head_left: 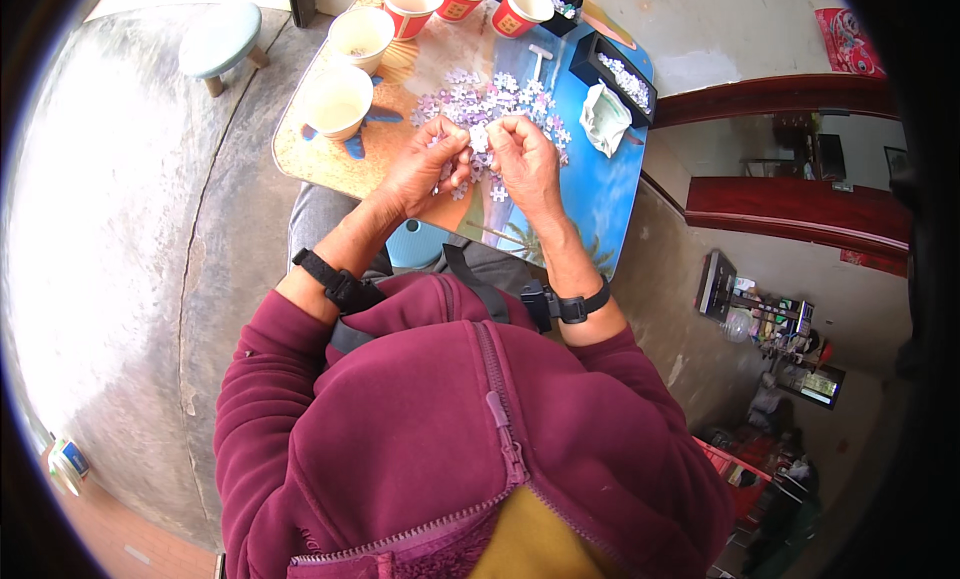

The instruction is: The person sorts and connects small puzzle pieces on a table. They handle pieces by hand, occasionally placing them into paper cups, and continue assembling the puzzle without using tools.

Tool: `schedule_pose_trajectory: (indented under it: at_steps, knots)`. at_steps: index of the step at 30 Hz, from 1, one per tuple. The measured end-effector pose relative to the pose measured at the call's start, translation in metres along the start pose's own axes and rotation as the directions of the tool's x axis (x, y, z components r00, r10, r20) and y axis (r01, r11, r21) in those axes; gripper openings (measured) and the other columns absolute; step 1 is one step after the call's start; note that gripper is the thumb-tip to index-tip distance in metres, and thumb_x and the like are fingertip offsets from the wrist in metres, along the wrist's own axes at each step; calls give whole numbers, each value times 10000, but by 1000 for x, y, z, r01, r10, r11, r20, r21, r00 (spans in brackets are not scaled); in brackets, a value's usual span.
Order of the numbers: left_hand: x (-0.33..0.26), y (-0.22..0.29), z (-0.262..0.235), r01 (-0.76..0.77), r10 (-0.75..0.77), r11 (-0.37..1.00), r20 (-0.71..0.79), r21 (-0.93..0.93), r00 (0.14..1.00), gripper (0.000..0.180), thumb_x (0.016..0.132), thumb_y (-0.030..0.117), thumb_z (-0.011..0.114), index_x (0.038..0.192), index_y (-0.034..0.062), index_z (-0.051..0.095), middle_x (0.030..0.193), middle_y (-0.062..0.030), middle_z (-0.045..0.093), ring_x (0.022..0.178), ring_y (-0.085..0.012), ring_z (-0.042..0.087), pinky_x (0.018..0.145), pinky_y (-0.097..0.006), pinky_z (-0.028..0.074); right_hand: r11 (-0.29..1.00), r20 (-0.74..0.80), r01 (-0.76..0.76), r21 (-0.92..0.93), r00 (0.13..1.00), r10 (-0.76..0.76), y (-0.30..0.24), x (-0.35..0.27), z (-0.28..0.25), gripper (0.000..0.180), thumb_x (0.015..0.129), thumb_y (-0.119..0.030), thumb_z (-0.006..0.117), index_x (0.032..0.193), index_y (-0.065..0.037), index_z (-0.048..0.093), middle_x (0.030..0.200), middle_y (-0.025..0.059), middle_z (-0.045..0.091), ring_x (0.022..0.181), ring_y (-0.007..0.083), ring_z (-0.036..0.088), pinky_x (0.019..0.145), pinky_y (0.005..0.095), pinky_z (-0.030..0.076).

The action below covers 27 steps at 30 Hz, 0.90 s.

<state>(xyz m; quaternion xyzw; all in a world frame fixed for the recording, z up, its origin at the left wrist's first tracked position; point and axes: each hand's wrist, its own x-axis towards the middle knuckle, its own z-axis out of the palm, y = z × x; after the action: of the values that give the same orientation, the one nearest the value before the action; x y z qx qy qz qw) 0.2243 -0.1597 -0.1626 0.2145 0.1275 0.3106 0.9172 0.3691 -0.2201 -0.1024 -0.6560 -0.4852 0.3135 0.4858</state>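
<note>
A pale jigsaw puzzle piece [479, 138] sits between the fingertips of both my hands. My left hand [428, 171] is closed, with thumb and forefinger pinching the left side of the piece and the other fingers curled under. From the right, my right hand [527, 167] pinches the same piece between thumb and forefinger. Whether it is one piece or two joined ones is too small to tell. Beneath and beyond the hands, a pile of white and lilac puzzle pieces [462, 103] spreads over a picture-topped table [600, 194].
Paper cups stand along the table's left and far side, including a plain cream cup [338, 104] and a red-and-white cup [522, 10]. At the right lie a black tray [590, 71] holding more pieces and a crumpled pale cloth or tissue [605, 120]. A light-blue stool [222, 41] stands on the floor.
</note>
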Motion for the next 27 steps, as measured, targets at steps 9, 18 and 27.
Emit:
schedule_pose_trajectory:
  at_steps: [9,18,27]
  knots:
    - [0,-1,1,-1,2,1000,-31,28,1000,122,958,181,547,905,103,470,746,-56,539,512,-126,486,387,-200,297,1000,49,19,-23,999,-18,-8,7,2,98,885,-95,645,935,-15,619,808,-13,620,700,43,556,644,203,466]
    - [0,2,-1,23,-24,999,-23,-48,999,141,964,197,534,906,101,448,747,-47,544,511,-129,499,397,-214,336,984,121,-42,176,992,20,-50,90,14,112,886,-104,638,932,-5,615,755,14,610,626,58,549,578,204,465]
    - [0,5,0,12,-13,997,-12,-80,1000,145,967,190,528,887,90,460,736,-48,549,504,-125,495,382,-205,319,996,51,76,36,996,-78,-59,167,62,96,867,-78,651,910,5,628,759,44,651,615,85,606,566,203,504]
